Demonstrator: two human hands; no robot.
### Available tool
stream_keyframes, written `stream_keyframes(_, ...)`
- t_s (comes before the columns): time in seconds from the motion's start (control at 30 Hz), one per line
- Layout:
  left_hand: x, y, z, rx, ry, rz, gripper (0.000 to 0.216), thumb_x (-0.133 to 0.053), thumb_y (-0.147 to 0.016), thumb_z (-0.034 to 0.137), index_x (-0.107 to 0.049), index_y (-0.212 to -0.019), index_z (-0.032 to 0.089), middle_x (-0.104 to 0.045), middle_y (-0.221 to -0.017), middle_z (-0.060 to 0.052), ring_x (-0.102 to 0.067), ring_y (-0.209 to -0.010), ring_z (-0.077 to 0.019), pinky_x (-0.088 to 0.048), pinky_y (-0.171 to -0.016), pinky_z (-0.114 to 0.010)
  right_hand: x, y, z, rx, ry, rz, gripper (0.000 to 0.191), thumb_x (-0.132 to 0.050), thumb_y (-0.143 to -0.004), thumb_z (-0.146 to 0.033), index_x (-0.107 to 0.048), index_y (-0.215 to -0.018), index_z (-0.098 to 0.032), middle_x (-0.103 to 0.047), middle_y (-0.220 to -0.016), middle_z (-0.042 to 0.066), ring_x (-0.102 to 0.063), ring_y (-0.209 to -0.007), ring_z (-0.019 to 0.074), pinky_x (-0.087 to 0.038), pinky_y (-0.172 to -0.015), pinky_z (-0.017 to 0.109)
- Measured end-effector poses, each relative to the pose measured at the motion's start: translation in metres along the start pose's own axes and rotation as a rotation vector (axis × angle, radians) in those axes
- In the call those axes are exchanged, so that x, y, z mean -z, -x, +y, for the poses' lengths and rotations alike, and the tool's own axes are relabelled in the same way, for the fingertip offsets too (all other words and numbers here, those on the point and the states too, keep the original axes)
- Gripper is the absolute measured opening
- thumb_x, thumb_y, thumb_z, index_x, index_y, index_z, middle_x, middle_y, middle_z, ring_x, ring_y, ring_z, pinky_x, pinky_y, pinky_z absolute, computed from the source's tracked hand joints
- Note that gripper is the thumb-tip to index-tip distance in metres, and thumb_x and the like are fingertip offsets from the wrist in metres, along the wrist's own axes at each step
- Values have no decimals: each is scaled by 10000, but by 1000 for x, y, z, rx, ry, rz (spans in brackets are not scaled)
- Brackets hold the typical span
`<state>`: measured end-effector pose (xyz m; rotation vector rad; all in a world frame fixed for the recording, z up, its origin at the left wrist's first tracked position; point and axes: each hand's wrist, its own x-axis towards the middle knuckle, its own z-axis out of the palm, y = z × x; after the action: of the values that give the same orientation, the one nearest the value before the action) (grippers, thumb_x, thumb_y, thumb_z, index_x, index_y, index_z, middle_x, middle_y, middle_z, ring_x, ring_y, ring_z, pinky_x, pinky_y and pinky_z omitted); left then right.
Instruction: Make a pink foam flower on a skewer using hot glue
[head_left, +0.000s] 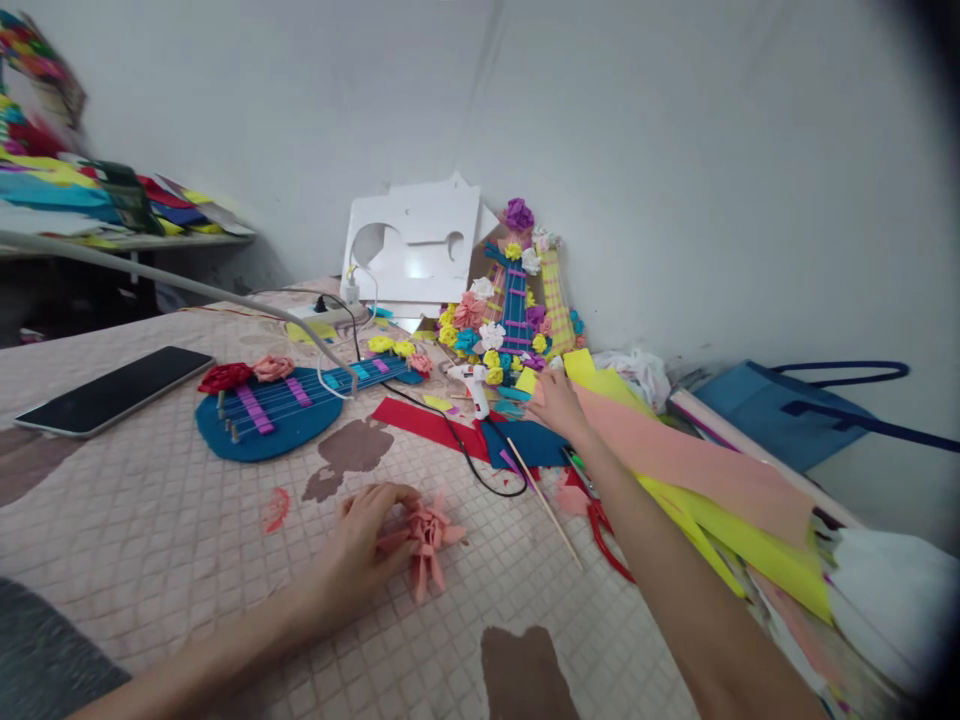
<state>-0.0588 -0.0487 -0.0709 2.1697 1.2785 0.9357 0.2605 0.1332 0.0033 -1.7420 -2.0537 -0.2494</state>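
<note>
In my left hand [379, 530], low at the middle of the table, the fingers are closed on a pink paper flower [429, 536] with pointed petals spreading outward. My right hand [557, 402] is stretched out to the far side, its fingers curled down among paper scraps beside a yellow piece [526, 381]. Whatever those fingertips hold is hidden. Left of that hand stands a white hot glue gun [474, 388], its black cord looping over the table. A blue paper guitar [277, 425] with purple strips, strings and paper roses lies on the left.
A wooden stick [551, 515] and red-handled scissors [606, 540] lie near my right forearm. Long pink crepe paper [690, 455] and yellow sheets stretch along the right. Decorated paper guitars [516, 310] lean at the wall. A tablet or phone [116, 390] lies left; a white cable [187, 285] crosses above.
</note>
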Motion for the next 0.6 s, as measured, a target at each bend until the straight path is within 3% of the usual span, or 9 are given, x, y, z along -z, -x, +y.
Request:
stream_keyframes(0.1, 0, -1, 2, -5, -6, 15, 253, -561, -791, 208, -517, -1039, 232, -614, -1073, -44, -552, -1045, -244, -411, -895, -413, 6, 18, -3, 13, -59, 17, 145, -537, -791, -200, -653, -853, -140, -631, -912, 133, -544, -954, 259, -432, -802, 374)
stream_keyframes(0.2, -1, 0, 2, -13, -6, 34, 265, -564, -781, 203, -525, -1042, 232, -619, -1061, -38, -564, -1030, -243, -416, -888, -414, 15, 50, -19, 60, -157, 27, 357, -587, -735, -179, -604, -1092, -162, -606, -1112, 123, -542, -1037, 236, -462, -829, 351)
stream_keyframes(0.27, -2, 0, 2, -7, 0, 35, 279, -563, -780, 197, -521, -1054, 231, -617, -1070, -44, -562, -1029, -247, -413, -887, -427, 20, 83, -38, 71, -224, 45, 385, -527, -797, -198, -545, -1181, -180, -596, -1145, 107, -572, -1004, 206, -490, -797, 337)
stream_keyframes(0.33, -1, 0, 2, 10, 9, 25, 281, -559, -776, 181, -518, -1050, 228, -613, -1078, -50, -558, -1031, -253, -410, -887, -442, 22, 122, -59, 48, -428, 24, 262, -438, -878, -221, -574, -1100, -191, -644, -999, 71, -624, -831, 171, -510, -699, 300)
stream_keyframes(0.43, 1, -1, 4, 13, 17, 11, 283, -554, -775, 168, -523, -1049, 229, -613, -1076, -50, -558, -1037, -253, -419, -891, -443, 19, 174, -87, 8, -646, -43, 233, -396, -905, -209, -599, -1019, -204, -648, -755, 12, -589, -542, 125, -467, -514, 238)
stream_keyframes(0.5, 1, 0, 5, 28, 13, 22, 283, -563, -772, 176, -533, -1047, 235, -616, -1071, -51, -563, -1035, -254, -443, -875, -422, 16, 194, -97, 139, -630, -73, 214, -428, -883, -178, -612, -983, -222, -678, -816, 25, -645, -690, 150, -484, -618, 248)
stream_keyframes(0.6, -3, 3, 3, 66, 17, 59, 351, -584, -772, 216, -518, -1114, 250, -580, -1159, -76, -540, -1087, -272, -468, -877, -417, 10, 202, -100, 235, -620, -120, 198, -446, -877, -164, -606, -961, -244, -688, -798, 8, -652, -698, 142, -468, -623, 232)
